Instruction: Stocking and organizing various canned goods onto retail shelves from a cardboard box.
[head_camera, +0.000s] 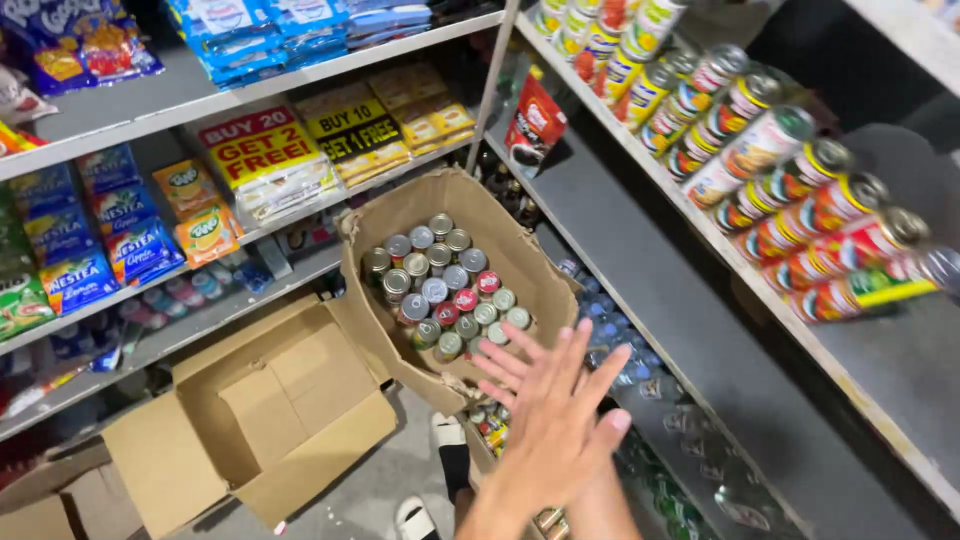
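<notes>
While both hands press palm to palm, fingers straight and holding nothing, low in the frame, the carton of cans sits open mid-frame; restocking seemingly pauses, and picking a can comes next.

hands: overlapped, one hides the other's palm | forearms: cut off at bottom edge | box of cans: near wall hidden by hands

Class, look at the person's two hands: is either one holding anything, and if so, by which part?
Nothing is held. The left hand and right hand are pressed together, fingers spread, in front of the open cardboard box of cans.
</notes>
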